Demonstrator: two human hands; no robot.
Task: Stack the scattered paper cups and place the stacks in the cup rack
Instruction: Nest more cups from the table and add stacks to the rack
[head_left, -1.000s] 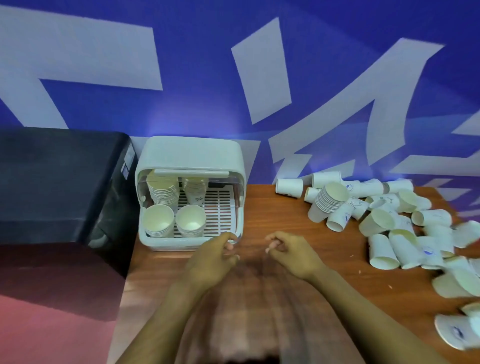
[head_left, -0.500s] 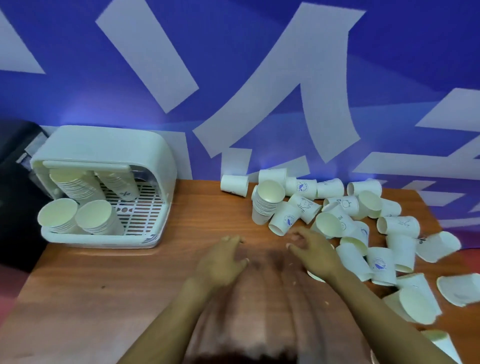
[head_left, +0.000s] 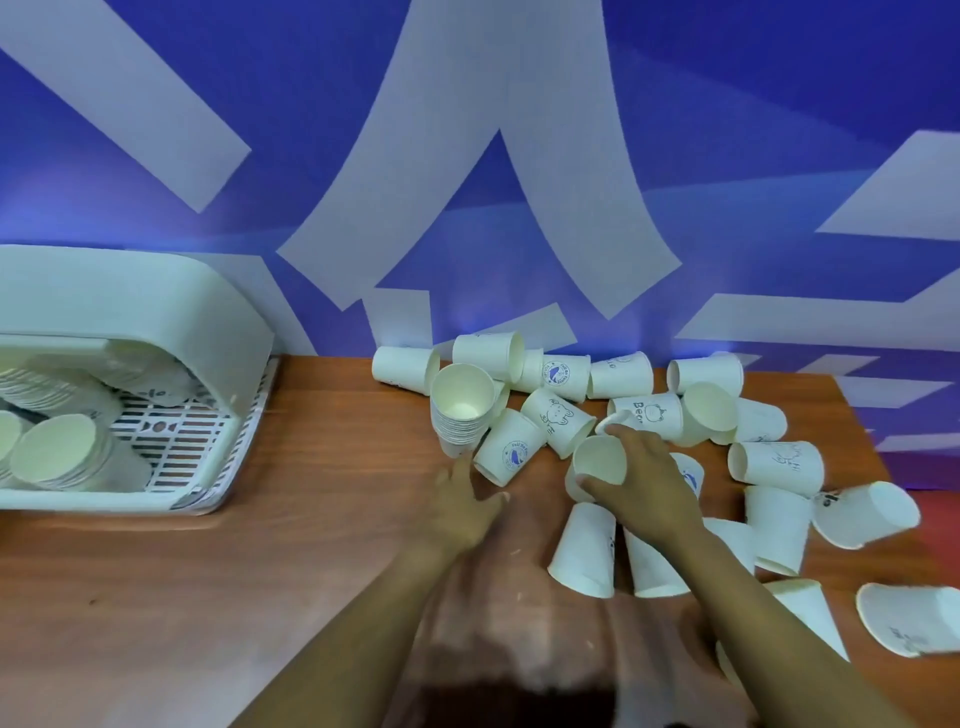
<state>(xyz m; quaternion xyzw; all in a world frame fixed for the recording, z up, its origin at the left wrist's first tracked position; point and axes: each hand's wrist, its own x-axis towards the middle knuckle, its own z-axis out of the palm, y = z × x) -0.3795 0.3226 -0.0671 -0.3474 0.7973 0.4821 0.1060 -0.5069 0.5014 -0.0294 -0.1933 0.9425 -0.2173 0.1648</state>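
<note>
Paper cups (head_left: 597, 551): white, cream inside, several bearing blue round logos or line-drawn bears. Cup rack (head_left: 171, 306): pale white, slotted white tray. Table (head_left: 208, 597): reddish-brown woodgrain. Wall (head_left: 727, 130): blue, broad white strokes.

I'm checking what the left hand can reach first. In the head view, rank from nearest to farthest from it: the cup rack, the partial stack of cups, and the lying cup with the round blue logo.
1. Blue-logo cup, just beyond the left hand.
2. Partial stack, behind.
3. Cup rack, far left.
</note>
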